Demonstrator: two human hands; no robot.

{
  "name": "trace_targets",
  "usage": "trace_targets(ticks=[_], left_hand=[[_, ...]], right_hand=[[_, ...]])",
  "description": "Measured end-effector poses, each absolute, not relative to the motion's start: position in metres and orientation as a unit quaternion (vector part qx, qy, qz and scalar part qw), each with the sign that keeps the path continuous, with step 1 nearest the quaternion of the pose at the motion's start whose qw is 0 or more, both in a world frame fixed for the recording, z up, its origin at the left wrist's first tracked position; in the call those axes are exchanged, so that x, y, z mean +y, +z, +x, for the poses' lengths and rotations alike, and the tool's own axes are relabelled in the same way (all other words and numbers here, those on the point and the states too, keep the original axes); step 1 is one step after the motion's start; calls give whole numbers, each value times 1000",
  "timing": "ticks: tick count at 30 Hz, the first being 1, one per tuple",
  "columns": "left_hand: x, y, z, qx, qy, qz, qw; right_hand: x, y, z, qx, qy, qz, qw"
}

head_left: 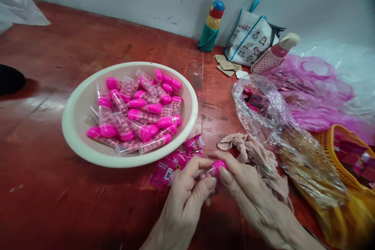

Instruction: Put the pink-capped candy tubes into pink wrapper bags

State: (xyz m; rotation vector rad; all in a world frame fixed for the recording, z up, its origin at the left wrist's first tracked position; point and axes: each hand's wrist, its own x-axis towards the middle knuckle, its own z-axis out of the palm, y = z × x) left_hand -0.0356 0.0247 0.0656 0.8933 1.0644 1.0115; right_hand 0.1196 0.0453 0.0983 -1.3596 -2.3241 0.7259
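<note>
Both hands meet around one clear plastic tube (209,172) of small pink balls, which has a bright pink cap. My left hand (187,191) is closed around the tube's body. The fingers of my right hand (246,181) press on the cap end. Part of the tube is hidden behind the fingers. Just beyond my hands lie printed pink wrappers (172,166), flat on the red floor. To the left stands a wide cream basin (88,160) holding many similar capped tubes, heaped in all directions.
A pinkish cloth (249,152) lies beside my right hand. Further right are a clear plastic bag (254,117), pink bags (316,82) and a yellow basket (325,144). By the wall stand a bottle in a green net (209,33), a printed tote bag (249,41) and another bottle (272,54).
</note>
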Motion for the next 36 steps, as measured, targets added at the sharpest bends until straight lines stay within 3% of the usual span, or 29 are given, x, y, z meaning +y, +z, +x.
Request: trace_targets(ticks=[10,14,20,24,29,36], left_hand=[[17,78,-30,506,525,520,446],[16,71,-31,513,484,502,500],[23,61,-26,454,502,284,679],[25,56,-29,423,493,266,712],[17,60,-41,484,451,302,686],[9,63,-45,587,407,430,552]], right_hand=[[44,88,118,-826,279,-416,258],[41,78,117,-822,294,-427,236],[39,71,111,-799,294,-499,163],[40,77,104,-784,328,-505,155],[40,89,98,-852,208,-454,158],[39,80,101,-868,210,-435,117]])
